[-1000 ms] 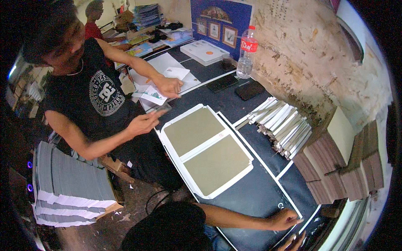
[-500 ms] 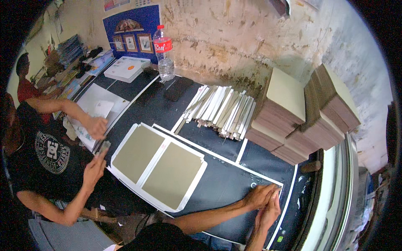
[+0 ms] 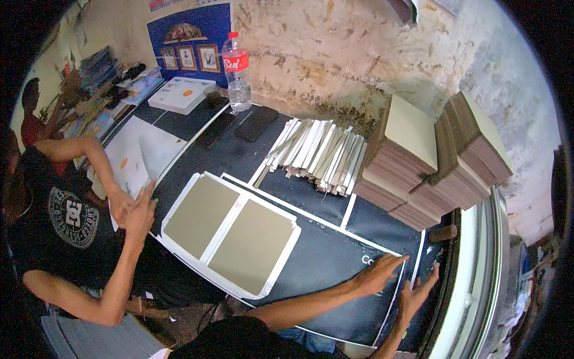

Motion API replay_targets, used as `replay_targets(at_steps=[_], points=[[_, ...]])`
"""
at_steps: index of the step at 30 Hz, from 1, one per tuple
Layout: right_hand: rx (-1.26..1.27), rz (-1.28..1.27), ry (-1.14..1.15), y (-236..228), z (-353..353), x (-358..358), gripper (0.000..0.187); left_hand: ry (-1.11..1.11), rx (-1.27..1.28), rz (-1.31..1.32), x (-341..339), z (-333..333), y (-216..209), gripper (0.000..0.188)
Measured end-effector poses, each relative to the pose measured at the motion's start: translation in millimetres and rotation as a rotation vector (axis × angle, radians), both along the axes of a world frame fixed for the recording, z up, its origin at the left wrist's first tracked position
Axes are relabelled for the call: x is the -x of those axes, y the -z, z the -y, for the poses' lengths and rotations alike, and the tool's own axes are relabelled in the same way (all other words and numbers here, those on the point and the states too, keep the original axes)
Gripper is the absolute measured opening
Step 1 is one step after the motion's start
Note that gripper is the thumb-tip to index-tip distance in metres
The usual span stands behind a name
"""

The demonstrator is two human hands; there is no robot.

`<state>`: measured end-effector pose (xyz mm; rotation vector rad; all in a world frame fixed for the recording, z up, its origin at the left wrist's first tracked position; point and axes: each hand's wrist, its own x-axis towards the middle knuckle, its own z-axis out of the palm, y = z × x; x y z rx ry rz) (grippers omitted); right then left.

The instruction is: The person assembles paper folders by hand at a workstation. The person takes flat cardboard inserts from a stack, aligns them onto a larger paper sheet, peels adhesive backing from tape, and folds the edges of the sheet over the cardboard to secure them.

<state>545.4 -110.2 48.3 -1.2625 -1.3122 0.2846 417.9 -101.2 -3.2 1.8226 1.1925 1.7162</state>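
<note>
Uneven light leaves the wall (image 3: 305, 48) bright, the lower left dim and grainy, with soft shadow beside stacked boards (image 3: 412, 134) and edges curving toward black corners.

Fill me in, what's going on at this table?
A person's left hand and spread right hand are over the black table's right end; nothing shows in the right, and the left's grip is unclear. Two tan boards lie untouched on a white sheet to their left. Beyond, a co-worker's hands are together beside white papers.
</note>
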Motion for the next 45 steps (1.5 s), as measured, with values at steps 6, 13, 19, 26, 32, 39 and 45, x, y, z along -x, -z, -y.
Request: replay_targets(at_steps=[6, 13, 19, 26, 32, 39, 45], points=[[0.228, -0.185, -0.233, 46, -53, -14, 0.016, 0.149, 0.629, -0.169, 47, 14, -61, 0.015], [0.241, 0.028, -0.004, 59, -44, 3, 0.020, -0.400, 0.003, 0.102, 197, 7, -105, 0.001], [0.243, -0.122, -0.119, 54, -42, 22, 0.027, -1.264, 0.544, -0.254, 435, -48, -47, 0.105], [0.265, 0.003, -0.129, 60, -50, 13, 0.018, -1.209, 0.700, -0.211, 478, -94, -4, 0.120], [0.203, -0.082, -0.108, 52, -46, 18, 0.016, -0.936, 0.226, -0.471, 524, -93, 14, 0.113], [0.395, -0.001, -0.047, 41, -41, 15, 0.018, -0.849, 0.239, -0.321, 509, -94, 12, 0.101], [0.305, -0.008, -0.069, 44, -42, 19, 0.020, -0.819, 0.230, -0.342, 520, -93, 9, 0.100]])
